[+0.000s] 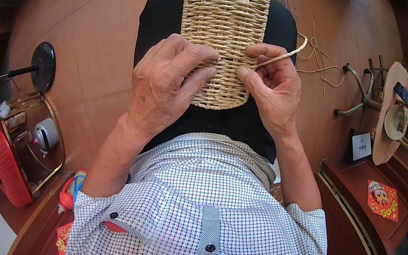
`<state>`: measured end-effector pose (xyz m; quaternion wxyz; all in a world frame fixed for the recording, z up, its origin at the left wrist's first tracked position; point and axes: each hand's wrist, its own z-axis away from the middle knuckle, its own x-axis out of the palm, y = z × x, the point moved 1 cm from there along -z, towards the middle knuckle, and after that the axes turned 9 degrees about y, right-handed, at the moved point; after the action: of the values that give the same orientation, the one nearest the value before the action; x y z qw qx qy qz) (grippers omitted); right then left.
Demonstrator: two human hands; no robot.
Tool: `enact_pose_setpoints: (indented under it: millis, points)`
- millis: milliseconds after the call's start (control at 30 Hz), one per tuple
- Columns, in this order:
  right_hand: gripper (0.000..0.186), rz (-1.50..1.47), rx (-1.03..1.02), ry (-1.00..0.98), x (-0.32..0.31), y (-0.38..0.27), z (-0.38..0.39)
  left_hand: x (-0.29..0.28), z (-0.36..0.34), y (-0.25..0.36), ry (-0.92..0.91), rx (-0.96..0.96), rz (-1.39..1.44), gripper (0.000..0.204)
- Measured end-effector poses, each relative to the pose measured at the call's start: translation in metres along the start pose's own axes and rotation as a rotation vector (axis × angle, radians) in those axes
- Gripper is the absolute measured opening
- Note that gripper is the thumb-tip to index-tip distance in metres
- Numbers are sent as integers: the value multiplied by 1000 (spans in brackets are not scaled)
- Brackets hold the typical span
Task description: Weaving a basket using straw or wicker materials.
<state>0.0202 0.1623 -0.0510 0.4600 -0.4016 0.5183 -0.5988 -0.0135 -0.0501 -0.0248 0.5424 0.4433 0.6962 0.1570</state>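
Observation:
A long woven straw piece (225, 12) with a rounded near end lies lengthwise over my dark-trousered lap. My left hand (170, 72) is closed on its left edge, with thumb and forefinger pinching the weave near the middle. At the right edge, my right hand (274, 82) pinches the weave between thumb and forefinger. From beside that hand a loose straw cord (290, 54) loops up and to the right. Between the fingertips a narrow dark gap shows in the weave. The undersides of both hands' grips are hidden.
Loose straw strands (324, 66) trail over the brown floor (104, 17). On the right are a metal-legged stand (363, 102) and a round wooden top (385, 139) bearing a bowl (395, 122) and a phone (405, 97). A black round base (43, 67) and a red round object (4, 163) are at left.

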Motion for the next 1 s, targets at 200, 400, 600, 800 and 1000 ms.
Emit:
enact_pose_setpoints:
  millis: [200,400,600,800,1000]
  points:
    - [36,-17,-10,9,3,1,4,1,-1,3,-3,37,-57,30]
    - [35,-79,39,2,3,2,2,4,-3,5,36,156,-155,25]
    - [26,-122,39,-2,3,8,-5,2,-2,7,-37,116,-138,26]
    - [23,-142,46,0,6,5,-7,0,1,8,2,-139,88,27]
    - [22,-109,-9,68,10,9,-6,1,3,4,-30,-62,-13,29]
